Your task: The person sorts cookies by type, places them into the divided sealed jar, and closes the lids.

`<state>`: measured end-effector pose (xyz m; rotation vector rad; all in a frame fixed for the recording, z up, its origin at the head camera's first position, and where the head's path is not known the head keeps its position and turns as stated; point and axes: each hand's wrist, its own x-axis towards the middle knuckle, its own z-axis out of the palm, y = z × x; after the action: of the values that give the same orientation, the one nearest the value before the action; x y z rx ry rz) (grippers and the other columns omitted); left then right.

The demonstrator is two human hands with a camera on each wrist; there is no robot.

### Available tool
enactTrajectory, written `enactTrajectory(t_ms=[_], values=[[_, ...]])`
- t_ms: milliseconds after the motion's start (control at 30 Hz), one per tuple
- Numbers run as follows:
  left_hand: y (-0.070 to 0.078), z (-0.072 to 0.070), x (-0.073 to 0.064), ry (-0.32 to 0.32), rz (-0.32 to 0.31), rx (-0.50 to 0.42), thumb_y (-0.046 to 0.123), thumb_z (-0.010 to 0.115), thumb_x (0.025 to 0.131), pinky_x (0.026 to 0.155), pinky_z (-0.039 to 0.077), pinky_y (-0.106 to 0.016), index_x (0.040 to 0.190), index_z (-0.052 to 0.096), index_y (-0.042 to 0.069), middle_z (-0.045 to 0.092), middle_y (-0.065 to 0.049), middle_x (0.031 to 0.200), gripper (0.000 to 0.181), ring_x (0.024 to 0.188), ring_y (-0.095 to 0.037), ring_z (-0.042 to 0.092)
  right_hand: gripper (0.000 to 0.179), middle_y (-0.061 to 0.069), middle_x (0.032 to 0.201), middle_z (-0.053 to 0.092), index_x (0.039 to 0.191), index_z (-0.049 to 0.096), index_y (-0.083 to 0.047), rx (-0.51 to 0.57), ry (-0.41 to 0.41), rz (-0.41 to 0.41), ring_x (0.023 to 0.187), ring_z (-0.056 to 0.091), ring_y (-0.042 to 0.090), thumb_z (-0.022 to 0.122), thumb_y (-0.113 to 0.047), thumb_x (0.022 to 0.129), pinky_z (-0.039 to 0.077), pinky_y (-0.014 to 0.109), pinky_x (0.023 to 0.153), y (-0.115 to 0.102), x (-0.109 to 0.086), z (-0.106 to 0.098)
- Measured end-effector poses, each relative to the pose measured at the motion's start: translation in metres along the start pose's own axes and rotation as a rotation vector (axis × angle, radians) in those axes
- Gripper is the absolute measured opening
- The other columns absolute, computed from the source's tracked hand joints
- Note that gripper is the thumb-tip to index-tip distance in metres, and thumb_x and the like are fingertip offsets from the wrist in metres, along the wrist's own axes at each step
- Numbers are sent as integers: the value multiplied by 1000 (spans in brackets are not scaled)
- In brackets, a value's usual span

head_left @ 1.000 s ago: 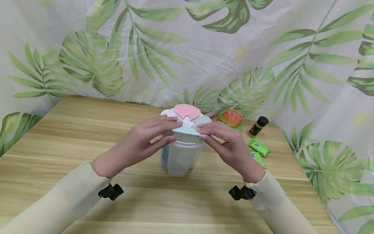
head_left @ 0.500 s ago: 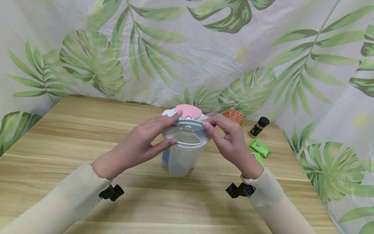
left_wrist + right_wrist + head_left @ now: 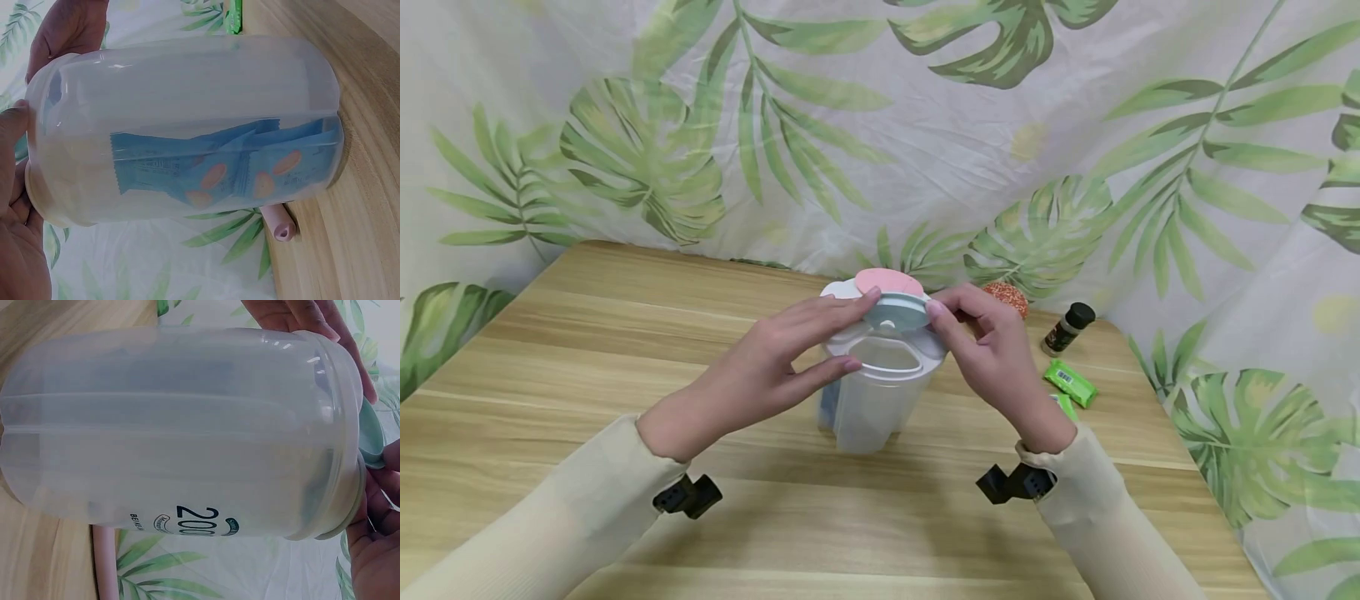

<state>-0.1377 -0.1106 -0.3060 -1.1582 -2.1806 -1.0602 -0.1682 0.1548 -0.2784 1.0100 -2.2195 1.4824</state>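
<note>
A clear plastic storage canister (image 3: 876, 412) stands upright on the table, under a white lid with a pink flap (image 3: 887, 282) at the back. Its front flap, pale blue-green (image 3: 897, 312), is tilted up, exposing an oval opening. My right hand (image 3: 1000, 362) pinches this flap at its right end between thumb and finger. Stretched across the lid's left side, my left hand (image 3: 767, 358) touches it with straight fingers, thumb near the front rim. Blue printed packets (image 3: 181, 162) lie inside one compartment, as the left wrist view shows. The right wrist view shows dark printed numbers on the wall.
Right of the canister are a toy burger (image 3: 1006, 298), partly behind my right hand, a black-capped spice bottle (image 3: 1067, 329) and green packets (image 3: 1071, 383). A pink cylinder (image 3: 279, 224) lies behind the canister. Leaf-patterned cloth (image 3: 820, 125) hangs at the table's back edge.
My right hand has raised the blue-green flap from flat on the lid to tilted up, uncovering the opening. My left hand's fingers and thumb have spread apart slightly.
</note>
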Motion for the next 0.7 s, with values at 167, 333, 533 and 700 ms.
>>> enactTrajectory(t_ms=[167, 333, 533, 700], values=[[2, -1, 1, 6, -8, -33, 6, 80, 91, 129, 36, -51, 155, 52, 11, 65, -10, 148, 70, 137, -27, 61, 12, 21, 105, 72, 107, 72, 8, 43, -32, -11, 96, 65, 8, 62, 3, 102, 58, 17, 83, 3, -7, -5], [2, -1, 1, 13, -13, -46, 5, 82, 90, 128, 39, -49, 154, 54, 10, 66, -10, 145, 69, 136, -27, 63, 19, 10, 115, 74, 117, 70, 11, 84, 3, -12, 107, 69, 7, 61, 8, 101, 60, 17, 93, 11, -22, -16], [2, -1, 1, 21, -20, -49, 5, 82, 89, 128, 38, -50, 152, 56, 9, 68, -10, 143, 68, 134, -26, 64, 17, 0, 112, 75, 113, 68, 15, 65, 76, 32, 104, 70, 4, 57, 13, 100, 63, 18, 87, 30, -41, -36], [2, -1, 1, 21, -22, -61, 4, 82, 89, 129, 38, -50, 152, 56, 9, 68, -10, 144, 68, 135, -25, 63, 17, 11, 113, 75, 115, 73, 1, -262, -41, 237, 103, 67, 0, 60, -5, 105, 60, 16, 85, 47, -64, -63]])
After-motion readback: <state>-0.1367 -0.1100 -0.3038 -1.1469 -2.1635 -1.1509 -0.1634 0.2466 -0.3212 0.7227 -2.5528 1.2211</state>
